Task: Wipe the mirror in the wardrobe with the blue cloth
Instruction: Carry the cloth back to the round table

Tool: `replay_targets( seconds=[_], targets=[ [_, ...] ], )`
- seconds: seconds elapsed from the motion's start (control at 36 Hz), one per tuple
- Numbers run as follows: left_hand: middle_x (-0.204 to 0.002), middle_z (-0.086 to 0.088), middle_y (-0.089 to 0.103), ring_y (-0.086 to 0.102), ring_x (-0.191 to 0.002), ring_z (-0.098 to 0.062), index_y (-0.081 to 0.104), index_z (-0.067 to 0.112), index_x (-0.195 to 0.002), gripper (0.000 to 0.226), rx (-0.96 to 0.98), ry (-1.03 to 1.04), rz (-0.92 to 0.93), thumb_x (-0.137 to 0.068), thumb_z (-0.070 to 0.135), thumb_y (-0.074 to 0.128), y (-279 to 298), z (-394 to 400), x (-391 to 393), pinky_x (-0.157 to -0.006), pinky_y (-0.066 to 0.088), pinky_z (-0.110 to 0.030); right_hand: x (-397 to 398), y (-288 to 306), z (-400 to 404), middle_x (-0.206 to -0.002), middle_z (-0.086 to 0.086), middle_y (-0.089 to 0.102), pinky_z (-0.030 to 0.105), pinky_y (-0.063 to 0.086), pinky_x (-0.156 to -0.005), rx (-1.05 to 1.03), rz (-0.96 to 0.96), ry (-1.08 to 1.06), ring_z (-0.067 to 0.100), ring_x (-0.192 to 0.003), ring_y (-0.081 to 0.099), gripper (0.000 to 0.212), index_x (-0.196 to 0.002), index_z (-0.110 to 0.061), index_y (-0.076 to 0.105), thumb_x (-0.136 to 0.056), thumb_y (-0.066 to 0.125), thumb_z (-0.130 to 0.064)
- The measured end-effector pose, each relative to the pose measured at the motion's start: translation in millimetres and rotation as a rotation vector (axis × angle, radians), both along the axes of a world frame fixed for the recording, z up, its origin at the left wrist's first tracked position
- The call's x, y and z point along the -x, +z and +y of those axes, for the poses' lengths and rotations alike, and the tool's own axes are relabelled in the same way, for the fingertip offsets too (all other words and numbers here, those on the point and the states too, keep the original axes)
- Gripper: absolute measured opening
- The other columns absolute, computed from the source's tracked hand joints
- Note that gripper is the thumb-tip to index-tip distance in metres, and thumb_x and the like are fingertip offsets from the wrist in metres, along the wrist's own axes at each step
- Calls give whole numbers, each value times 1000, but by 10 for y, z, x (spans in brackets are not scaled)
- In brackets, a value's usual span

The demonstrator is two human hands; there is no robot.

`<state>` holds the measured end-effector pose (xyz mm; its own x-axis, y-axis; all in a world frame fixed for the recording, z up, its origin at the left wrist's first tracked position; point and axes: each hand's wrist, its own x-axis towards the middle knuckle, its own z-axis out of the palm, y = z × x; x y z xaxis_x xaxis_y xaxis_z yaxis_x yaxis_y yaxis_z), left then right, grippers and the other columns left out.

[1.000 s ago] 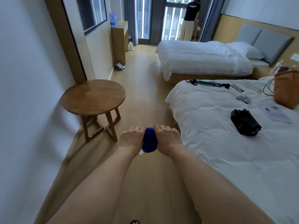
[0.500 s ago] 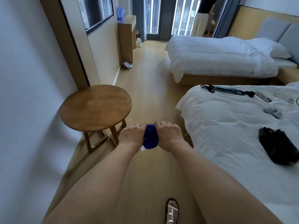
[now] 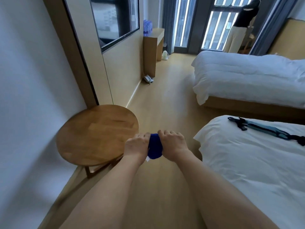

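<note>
Your left hand [image 3: 137, 146] and right hand [image 3: 173, 146] both grip the bunched blue cloth [image 3: 154, 148] between them at arm's length above the floor, but no wardrobe mirror shows from here

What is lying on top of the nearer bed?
On the nearer bed, a dark strap with a teal band lies across the white duvet near its far edge. The bed runs out of frame on the right, so anything farther over cannot be seen.
</note>
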<state>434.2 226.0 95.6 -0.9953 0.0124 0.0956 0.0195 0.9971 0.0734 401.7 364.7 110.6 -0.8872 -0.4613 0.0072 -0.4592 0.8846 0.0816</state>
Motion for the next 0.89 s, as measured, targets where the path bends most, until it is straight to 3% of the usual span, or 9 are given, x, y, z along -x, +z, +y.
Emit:
replay_targets(
  seconds=[0.14, 0.67, 0.89],
  targets=[
    [-118, 2, 57, 54, -103, -18, 42, 20, -125, 33, 26, 66, 7, -92, 22, 48, -79, 59, 496, -82, 40, -29, 577, -83, 20, -115, 3, 58, 33, 44, -82, 4, -29, 43, 24, -99, 58, 44, -124, -16, 41, -82, 55, -18],
    [-122, 3, 56, 52, -110, -18, 39, 21, -129, 37, -26, 222, -38, -93, 26, 46, -406, -651, 2239, -91, 39, -31, 2544, -356, -780, -116, 3, 58, 32, 45, -83, -62, -17, 248, 22, -100, 59, 43, -127, -16, 40, -86, 54, -20],
    [-122, 1, 52, 47, -111, -18, 35, 19, -132, 42, -186, 321, -86, -91, 19, 48, -434, -1284, 2956, -78, 48, -32, 3383, -330, -1479, -114, 3, 58, 31, 44, -81, -106, -33, 337, 22, -99, 59, 40, -125, -15, 41, -86, 52, -19]
  ],
)
